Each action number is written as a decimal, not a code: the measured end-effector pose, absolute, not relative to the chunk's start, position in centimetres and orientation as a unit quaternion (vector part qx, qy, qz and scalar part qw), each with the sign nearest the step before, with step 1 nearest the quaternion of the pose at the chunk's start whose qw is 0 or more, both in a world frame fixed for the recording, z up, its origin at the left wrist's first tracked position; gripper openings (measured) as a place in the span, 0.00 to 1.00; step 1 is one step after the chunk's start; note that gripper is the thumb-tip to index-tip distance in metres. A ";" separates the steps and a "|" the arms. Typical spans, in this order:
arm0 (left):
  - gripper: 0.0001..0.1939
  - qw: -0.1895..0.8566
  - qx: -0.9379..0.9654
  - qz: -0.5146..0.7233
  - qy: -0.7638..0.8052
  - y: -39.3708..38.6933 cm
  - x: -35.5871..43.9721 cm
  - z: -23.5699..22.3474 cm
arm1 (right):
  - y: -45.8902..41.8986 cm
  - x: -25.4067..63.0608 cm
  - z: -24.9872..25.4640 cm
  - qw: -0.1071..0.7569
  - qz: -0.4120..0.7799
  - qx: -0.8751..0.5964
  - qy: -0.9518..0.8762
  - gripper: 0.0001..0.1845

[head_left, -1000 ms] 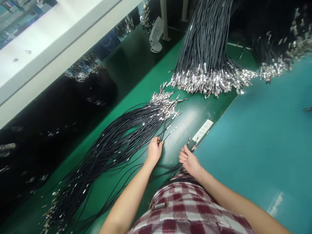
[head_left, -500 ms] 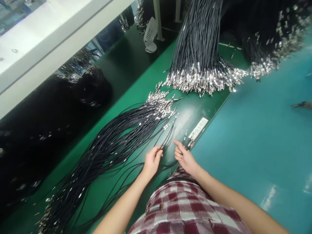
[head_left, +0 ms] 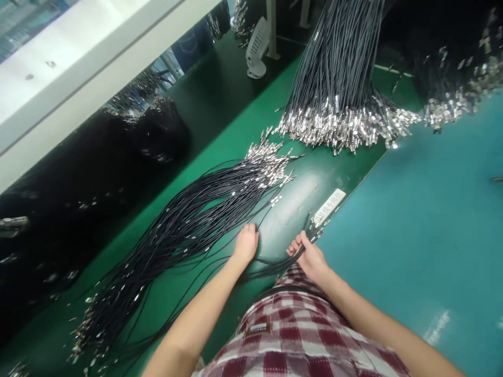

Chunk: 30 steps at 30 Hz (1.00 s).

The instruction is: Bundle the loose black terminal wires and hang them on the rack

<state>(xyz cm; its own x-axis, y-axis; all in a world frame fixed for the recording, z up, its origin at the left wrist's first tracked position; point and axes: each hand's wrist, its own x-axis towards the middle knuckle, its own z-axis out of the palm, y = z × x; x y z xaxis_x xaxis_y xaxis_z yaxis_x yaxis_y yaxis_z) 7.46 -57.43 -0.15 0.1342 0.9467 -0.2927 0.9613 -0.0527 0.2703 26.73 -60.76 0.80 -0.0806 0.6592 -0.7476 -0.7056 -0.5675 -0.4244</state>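
from the gap between the left hand and right hand, a bare strip of green bench opened toward one o'clock, until a thick cable sheaf closed it off farther out. the loose cable bundle blocked the bench from eight round to twelve, under a white shelf at ten. at six, held cables crossed low. at three, room lay over the blue floor.

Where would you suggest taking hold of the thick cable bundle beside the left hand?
Probably just behind its silver tips, from the picture's right, where bare green surface leaves room: strands lie close there, parting around a gap lower down.
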 end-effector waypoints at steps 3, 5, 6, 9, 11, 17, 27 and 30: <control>0.06 0.208 0.737 -0.043 0.642 -57.3 6.8 -1.1 | -60.7 26.8 0.9 0.462 0.737 -0.491 0.043 0.27; 0.06 0.172 0.749 -0.032 0.639 -58.1 6.2 -1.3 | -60.7 26.8 0.7 0.460 0.741 -0.486 0.050 0.27; 0.06 0.147 0.748 -0.027 0.646 -58.6 5.8 -1.3 | -60.7 26.8 0.5 0.460 0.742 -0.484 0.052 0.27; 0.06 0.101 0.729 -0.020 0.677 -59.4 4.5 -1.5 | -60.7 26.9 0.1 0.458 0.745 -0.482 0.053 0.27; 0.07 0.110 0.729 -0.018 0.676 -59.4 4.0 -1.9 | -60.6 26.9 0.0 0.455 0.747 -0.481 0.050 0.27; 0.07 0.153 0.738 0.038 0.656 -58.6 5.1 -3.3 | -60.0 26.5 -0.3 0.455 0.740 -0.495 0.029 0.25; 0.08 0.297 0.685 0.255 0.614 -61.7 8.6 2.6 | -59.8 25.5 1.2 0.438 0.734 -0.511 -0.093 0.30; 0.09 0.346 0.701 0.242 0.575 -63.9 10.7 3.6 | -59.8 25.3 1.3 0.431 0.727 -0.526 -0.097 0.21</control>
<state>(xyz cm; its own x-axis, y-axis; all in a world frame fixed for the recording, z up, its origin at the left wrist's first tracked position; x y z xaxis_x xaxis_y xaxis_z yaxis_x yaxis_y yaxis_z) 10.66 -63.86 3.60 0.2221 0.9732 -0.0593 0.6381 -0.0992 0.7636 25.31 -59.79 1.28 -0.0746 0.7288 -0.6807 -0.5238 -0.6094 -0.5951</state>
